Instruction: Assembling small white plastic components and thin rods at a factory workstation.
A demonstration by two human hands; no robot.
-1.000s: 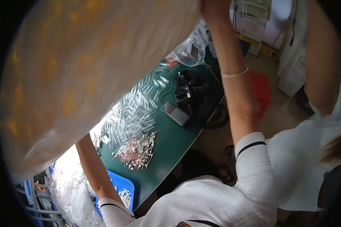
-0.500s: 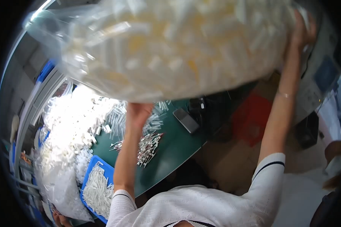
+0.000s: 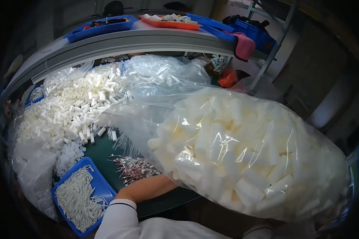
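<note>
Big clear plastic bag (image 3: 247, 147) stuffed w/ chunky off-white cylinders takes up most of the right half here, over the green table's (image 3: 97, 150) near right side, its loose end pointing left toward a heap of short white cylinders (image 3: 81, 103). L forearm (image 3: 147, 188) goes in behind the bag — the left hand's hidden, so can't tell how open it is or what it's got. Same w/ the right hand, also out of sight, only a bit of white sleeve (image 3: 259, 230) under the bag. Bunch of thin red-and-white sticks (image 3: 136, 169) near the L forearm, plus a blue tray (image 3: 104, 189) of thin white sticks (image 3: 77, 199). Orange tray (image 3: 169, 24) w/ white pieces up on the back shelf. Writing-wise, there's a tiny dark mark on the crumpled clear bag (image 3: 34, 169) far left — too small to read tbh.
</note>
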